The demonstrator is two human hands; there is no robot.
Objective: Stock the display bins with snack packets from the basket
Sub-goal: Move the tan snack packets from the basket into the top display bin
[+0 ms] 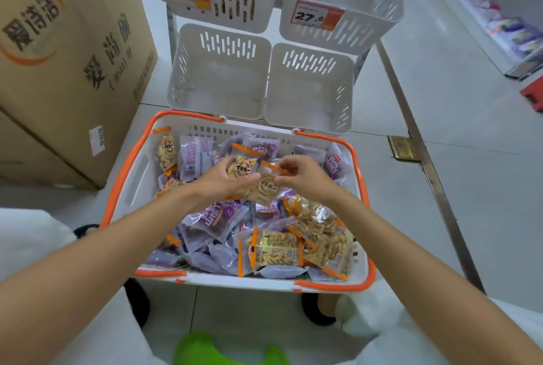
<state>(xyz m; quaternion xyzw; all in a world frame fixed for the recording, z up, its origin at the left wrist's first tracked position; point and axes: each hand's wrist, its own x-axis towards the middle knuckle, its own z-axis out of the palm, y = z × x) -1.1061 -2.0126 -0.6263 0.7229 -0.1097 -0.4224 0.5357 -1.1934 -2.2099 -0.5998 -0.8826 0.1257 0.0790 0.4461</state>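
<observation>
My left hand (221,181) and right hand (305,178) both pinched orange-trimmed snack packets (266,188), close together over the basket (123,188); more packets lay inside. Two white display bins (217,76) stood just behind it.

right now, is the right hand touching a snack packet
Touching. The head view shows the right hand pinching the orange edge of a snack packet over the basket; the left hand grips packets too.
</observation>
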